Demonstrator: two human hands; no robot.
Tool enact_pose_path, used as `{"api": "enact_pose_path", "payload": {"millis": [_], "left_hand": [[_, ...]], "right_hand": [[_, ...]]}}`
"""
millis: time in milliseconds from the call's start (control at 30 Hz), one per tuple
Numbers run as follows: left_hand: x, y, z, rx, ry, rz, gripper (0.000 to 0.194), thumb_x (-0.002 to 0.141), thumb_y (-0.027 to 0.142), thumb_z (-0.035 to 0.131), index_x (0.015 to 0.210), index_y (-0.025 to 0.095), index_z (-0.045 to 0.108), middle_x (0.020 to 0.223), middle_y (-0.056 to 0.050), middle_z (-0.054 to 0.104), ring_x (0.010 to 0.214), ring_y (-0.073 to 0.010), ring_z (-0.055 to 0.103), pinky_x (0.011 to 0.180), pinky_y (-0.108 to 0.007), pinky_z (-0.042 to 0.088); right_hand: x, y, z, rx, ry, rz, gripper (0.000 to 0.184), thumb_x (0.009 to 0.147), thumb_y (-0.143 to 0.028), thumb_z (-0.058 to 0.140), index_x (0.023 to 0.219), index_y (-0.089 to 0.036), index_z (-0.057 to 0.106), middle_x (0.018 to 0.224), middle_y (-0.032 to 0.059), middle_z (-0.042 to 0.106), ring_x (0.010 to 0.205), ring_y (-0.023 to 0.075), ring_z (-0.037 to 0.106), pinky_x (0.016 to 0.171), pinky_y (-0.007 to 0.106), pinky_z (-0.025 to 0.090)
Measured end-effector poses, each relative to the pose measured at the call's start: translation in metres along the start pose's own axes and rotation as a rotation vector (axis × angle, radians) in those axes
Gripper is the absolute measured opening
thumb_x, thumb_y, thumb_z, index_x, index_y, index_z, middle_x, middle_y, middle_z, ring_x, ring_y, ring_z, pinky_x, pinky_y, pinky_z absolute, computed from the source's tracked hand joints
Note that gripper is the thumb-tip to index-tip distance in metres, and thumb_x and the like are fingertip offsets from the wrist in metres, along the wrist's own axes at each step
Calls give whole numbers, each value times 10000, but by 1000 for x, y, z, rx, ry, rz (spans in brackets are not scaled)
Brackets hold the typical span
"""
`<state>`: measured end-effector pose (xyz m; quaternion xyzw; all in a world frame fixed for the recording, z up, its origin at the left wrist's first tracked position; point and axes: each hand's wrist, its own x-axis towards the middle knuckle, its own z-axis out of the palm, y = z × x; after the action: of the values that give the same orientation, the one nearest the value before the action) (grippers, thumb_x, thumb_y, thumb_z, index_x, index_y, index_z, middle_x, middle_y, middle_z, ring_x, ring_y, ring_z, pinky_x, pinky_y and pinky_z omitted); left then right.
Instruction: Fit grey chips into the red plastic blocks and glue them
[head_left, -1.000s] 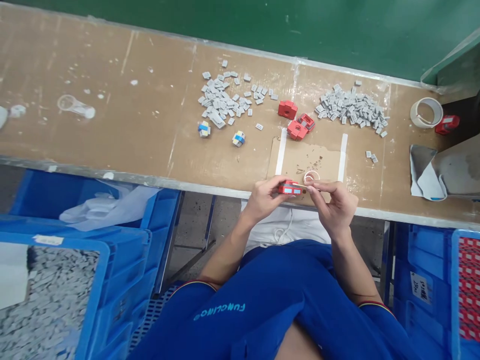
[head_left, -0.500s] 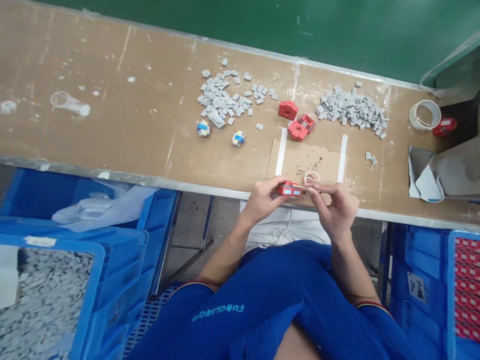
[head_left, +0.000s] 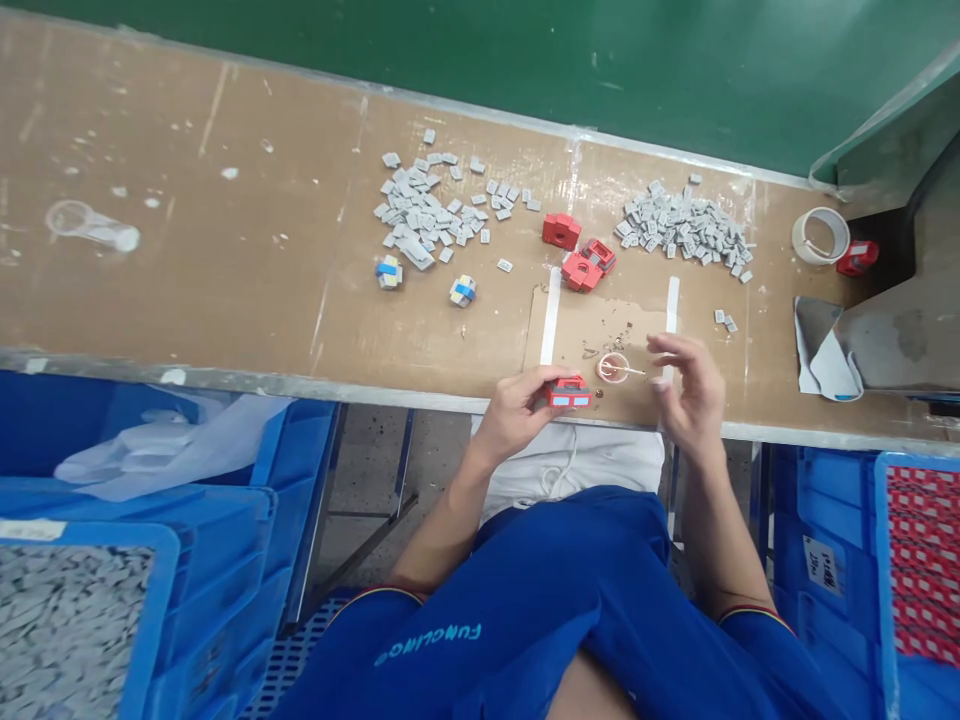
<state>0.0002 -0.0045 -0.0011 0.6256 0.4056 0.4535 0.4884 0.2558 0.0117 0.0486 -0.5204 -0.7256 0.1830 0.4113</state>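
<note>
My left hand (head_left: 517, 412) pinches a red plastic toy part (head_left: 568, 392) with two pale window-like panels, just over the table's front edge. To its right stands a small round cup (head_left: 613, 368), with a thin stick (head_left: 631, 372) resting in it and poking out to the right. My right hand (head_left: 691, 395) is beside the stick, fingers apart and nothing between them. Several more red parts (head_left: 581, 270) lie beyond the cup, between a heap of small grey pieces (head_left: 682, 222) on the right and another grey heap (head_left: 427, 205) on the left.
Two grey pieces bound with blue tape (head_left: 463, 291) lie left of the cardboard work patch. A tape roll (head_left: 820, 237) and a grey box (head_left: 900, 330) stand at the right. Blue crates hold grey parts (head_left: 67, 630) at left and red parts (head_left: 922, 560) at right.
My right hand has let go of the thin stick, which now rests in the cup, and has moved right and opened. The red part stays in my left hand; the view has shifted slightly.
</note>
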Motion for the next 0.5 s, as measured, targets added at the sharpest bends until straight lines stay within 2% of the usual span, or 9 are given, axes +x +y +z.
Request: {"api": "enact_pose_path", "payload": {"millis": [133, 233, 367, 500], "left_hand": [[0, 0, -2, 17, -18, 25, 289, 932, 220, 749, 1220, 216, 746, 1138, -81, 835, 1000, -196, 798, 879, -284, 609], [1, -1, -3, 20, -27, 41, 278, 941, 236, 749, 1218, 211, 744, 1139, -85, 836, 1005, -197, 802, 874, -277, 610], [2, -2, -2, 21, -21, 57, 277, 947, 235, 746, 1222, 200, 739, 1143, -101, 835, 992, -196, 805, 849, -270, 618], [2, -2, -1, 54, -1, 97, 271, 947, 221, 751, 1217, 203, 737, 1130, -95, 837, 982, -186, 806, 844, -260, 618]], "right_hand": [[45, 42, -37, -234, 73, 61, 225, 1017, -365, 548, 1061, -226, 720, 1052, 103, 747, 968, 252, 720, 804, 390, 598], [90, 81, -51, -436, -10, 136, 229, 947, -264, 531, 1060, -213, 724, 1053, 106, 733, 881, 232, 698, 815, 382, 581], [133, 109, -44, -563, -186, 143, 286, 872, -227, 567, 1102, -190, 733, 1129, 149, 721, 949, 284, 680, 930, 454, 548], [147, 111, -29, -609, -253, 139, 303, 878, -307, 624, 1130, -179, 735, 1187, 177, 694, 1077, 347, 648, 1009, 524, 510]]}}
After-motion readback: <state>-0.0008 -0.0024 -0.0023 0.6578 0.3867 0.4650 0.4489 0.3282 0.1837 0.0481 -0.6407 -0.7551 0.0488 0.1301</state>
